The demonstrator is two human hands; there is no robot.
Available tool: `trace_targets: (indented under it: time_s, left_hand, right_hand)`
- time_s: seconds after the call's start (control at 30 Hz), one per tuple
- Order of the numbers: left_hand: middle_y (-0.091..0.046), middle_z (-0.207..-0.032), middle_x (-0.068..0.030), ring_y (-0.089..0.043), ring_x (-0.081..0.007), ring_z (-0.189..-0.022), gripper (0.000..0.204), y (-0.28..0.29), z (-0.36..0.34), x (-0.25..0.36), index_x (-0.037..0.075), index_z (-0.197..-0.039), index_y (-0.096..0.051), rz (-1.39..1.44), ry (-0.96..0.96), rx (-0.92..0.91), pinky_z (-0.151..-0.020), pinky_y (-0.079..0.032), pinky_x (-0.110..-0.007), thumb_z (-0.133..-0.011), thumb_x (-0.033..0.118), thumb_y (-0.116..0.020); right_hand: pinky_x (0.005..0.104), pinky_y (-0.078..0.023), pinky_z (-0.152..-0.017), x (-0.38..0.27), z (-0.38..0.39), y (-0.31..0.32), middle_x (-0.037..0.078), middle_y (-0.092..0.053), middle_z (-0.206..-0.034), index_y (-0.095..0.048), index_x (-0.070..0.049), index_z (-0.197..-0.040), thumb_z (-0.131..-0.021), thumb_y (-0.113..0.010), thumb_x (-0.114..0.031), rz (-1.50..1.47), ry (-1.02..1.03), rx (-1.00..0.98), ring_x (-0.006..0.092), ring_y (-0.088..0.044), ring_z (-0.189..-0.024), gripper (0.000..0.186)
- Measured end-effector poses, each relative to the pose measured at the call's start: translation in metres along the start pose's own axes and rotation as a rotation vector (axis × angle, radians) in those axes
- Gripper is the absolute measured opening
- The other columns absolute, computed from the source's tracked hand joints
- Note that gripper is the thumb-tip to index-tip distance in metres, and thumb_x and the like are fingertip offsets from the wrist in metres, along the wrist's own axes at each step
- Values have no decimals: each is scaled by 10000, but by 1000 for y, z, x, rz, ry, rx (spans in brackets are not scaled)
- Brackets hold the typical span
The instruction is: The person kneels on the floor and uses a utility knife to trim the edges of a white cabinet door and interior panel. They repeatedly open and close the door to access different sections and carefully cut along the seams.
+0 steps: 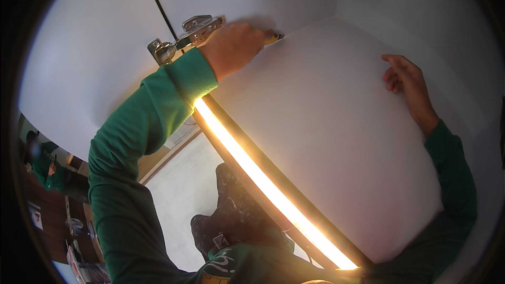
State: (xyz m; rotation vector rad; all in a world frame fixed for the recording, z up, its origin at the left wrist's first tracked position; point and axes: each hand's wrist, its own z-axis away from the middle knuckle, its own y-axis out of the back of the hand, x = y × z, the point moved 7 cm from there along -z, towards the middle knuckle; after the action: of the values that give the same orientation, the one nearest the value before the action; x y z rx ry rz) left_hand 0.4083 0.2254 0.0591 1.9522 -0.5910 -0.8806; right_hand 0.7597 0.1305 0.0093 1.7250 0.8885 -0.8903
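Note:
My left hand (234, 47) reaches up into the white cabinet interior, its fingers closed round a small yellow tool with a dark tip (272, 38). Most of the tool is hidden in the hand, so its exact kind does not show. The tip is at the seam between two white panels. Beside my left wrist is a metal cabinet hinge (197, 31). At the right, my right hand (407, 81) is raised in front of the white panel (326, 110), fingers loosely bent and partly apart, holding nothing.
A glowing light strip (263, 179) runs diagonally below my left wrist along the cabinet's edge. A white door panel (94, 52) stands at the left. Beyond it, lower left, another person in green (47, 165) is near a cluttered surface.

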Motion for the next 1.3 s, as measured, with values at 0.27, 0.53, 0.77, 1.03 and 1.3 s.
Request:
trace_targets:
  time_s: [0.27, 0.53, 0.77, 1.03, 1.3]
  left_hand:
    - [-742, -805, -163, -737, -371, -776, 362, -1, 10, 1, 129, -1313, -710, -11, -65, 97, -691, -592, -475, -970, 95, -602]
    - [-709, -766, -209, -690, -421, -761, 376, -3, 18, -1, 106, -1410, -640, 43, 21, -30, -729, -563, -521, -1038, 141, -596]
    - [-720, -796, -211, -692, -435, -785, 377, 0, 26, -4, 112, -1421, -633, 88, 30, -36, -735, -567, -534, -1049, 155, -591]
    - [-723, -814, -215, -692, -435, -772, 369, 6, 35, 0, 113, -1414, -638, 77, 33, -32, -731, -563, -535, -1050, 161, -604]
    - [-707, -777, -213, -681, -429, -739, 373, 6, 45, -3, 89, -1429, -613, 82, 66, -74, -701, -548, -528, -1062, 153, -591]
  right_hand:
    - [257, -475, -700, 1, 1, 2, 23, -670, -880, -697, -45, -1297, -1065, -613, -526, -10, -1, 0, 94, -609, -750, 541]
    - [252, -473, -700, 1, 3, 0, 22, -671, -878, -701, -45, -1291, -1065, -613, -522, -20, 2, 3, 91, -607, -741, 535]
    - [250, -470, -697, 0, 4, 0, 20, -668, -878, -701, -48, -1289, -1071, -605, -511, -21, 5, 1, 87, -604, -743, 520]
    - [252, -467, -689, -3, 17, 5, 15, -664, -865, -702, -53, -1285, -1076, -601, -507, -2, -9, 28, 86, -602, -740, 510]
    - [256, -467, -693, 1, 7, 2, 17, -663, -873, -699, -54, -1293, -1078, -596, -510, -1, 1, 11, 85, -603, -744, 515]
